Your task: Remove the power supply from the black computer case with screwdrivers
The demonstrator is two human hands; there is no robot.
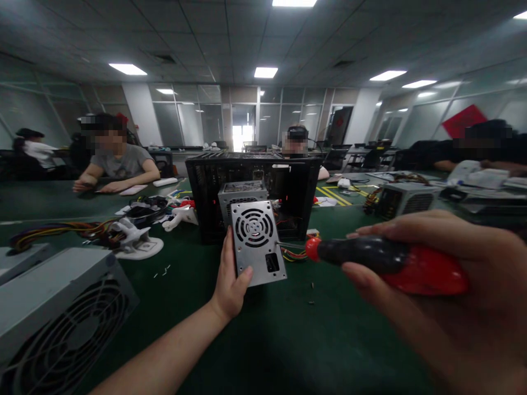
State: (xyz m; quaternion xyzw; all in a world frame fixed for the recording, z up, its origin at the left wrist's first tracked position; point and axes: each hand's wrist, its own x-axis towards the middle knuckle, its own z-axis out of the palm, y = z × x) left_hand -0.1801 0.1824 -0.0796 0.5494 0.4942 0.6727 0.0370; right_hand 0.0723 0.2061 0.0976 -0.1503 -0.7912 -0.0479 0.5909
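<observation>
My left hand [229, 280] grips the left edge of a silver power supply unit [257, 241] standing on end, its round fan grille facing me. My right hand [444, 274], close to the camera, is closed round the red and black handle of a screwdriver [382, 260]. The screwdriver's thin shaft points left, and its tip reaches the unit's right side. Behind the unit stands an open black computer case [206, 192] with another grey unit [242, 195] inside.
The table has a green cloth [267, 329]. A large grey power supply [53, 307] lies at the near left, another [405, 200] at the right. Cable bundles [57, 227] and white parts [135, 238] lie left. Small screws [312, 293] lie loose. Several people sit across the table.
</observation>
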